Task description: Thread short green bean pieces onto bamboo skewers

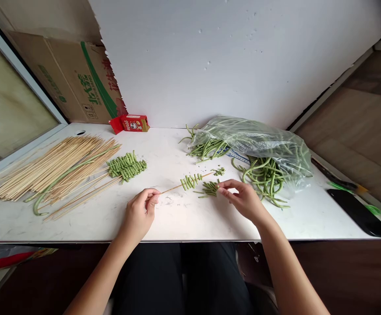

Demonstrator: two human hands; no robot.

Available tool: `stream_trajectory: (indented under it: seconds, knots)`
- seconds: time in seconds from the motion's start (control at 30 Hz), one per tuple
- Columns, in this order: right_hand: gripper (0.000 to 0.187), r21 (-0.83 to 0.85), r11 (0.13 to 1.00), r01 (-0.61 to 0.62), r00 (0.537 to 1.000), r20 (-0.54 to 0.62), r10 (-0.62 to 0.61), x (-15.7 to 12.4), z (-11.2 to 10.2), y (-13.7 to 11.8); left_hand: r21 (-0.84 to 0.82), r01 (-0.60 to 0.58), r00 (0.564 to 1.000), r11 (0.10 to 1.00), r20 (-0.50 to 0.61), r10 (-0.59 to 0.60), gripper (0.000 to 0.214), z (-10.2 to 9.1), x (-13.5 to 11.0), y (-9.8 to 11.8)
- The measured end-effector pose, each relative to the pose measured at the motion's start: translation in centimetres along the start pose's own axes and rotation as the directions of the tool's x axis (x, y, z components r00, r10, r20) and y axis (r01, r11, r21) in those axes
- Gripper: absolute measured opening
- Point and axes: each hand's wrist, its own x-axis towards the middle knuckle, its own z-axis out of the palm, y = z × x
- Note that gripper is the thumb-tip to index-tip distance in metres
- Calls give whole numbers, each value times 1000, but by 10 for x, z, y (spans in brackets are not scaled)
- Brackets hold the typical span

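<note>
Pinched between the fingers of my left hand (141, 210) is a bamboo skewer (171, 189), tilted slightly up to the right. Several short green bean pieces (191, 181) are threaded crosswise along its middle, and its bare tip points right. My right hand (245, 200) has its thumb and forefinger closed on a green bean piece at the right end of a small pile of cut green beans (208, 189). My fingertips partly hide that piece. Just behind the pile lie tiny bean trimmings (219, 171).
Filled bean skewers (127, 166) lie at left beside many bare bamboo skewers (55, 164), with a long bean (65, 175) across them. Whole green beans (267, 177) spill from a clear plastic bag (259, 135). A red packet (134, 123), cardboard box (68, 78) and black phone (358, 212) surround them.
</note>
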Motion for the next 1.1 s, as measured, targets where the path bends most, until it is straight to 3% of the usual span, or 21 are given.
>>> stream_trajectory:
  seconds: [0.13, 0.3, 0.4, 0.63, 0.83, 1.1]
  knots:
    - [40, 455, 880, -140, 987, -11, 163, -8, 0, 10, 10, -23, 1000, 1000, 11, 23, 19, 0, -1, 0]
    - [29, 671, 734, -107, 984, -33, 174, -15, 9, 20, 35, -71, 997, 997, 33, 70, 20, 1, -3, -1]
    - [27, 691, 716, -100, 985, -34, 170, -15, 15, 22, 54, -101, 994, 993, 54, 98, 20, 1, -5, -2]
    - [27, 600, 796, -83, 991, -33, 129, -15, 19, 16, 109, -156, 986, 982, 71, 148, 18, 2, -5, -1]
    - [30, 656, 746, -112, 986, -20, 165, -12, 15, 22, 126, -163, 986, 978, 64, 156, 17, 2, -5, -2]
    - [27, 620, 778, -107, 986, -31, 161, -15, 17, 25, 115, -150, 987, 982, 83, 141, 15, 4, -7, -3]
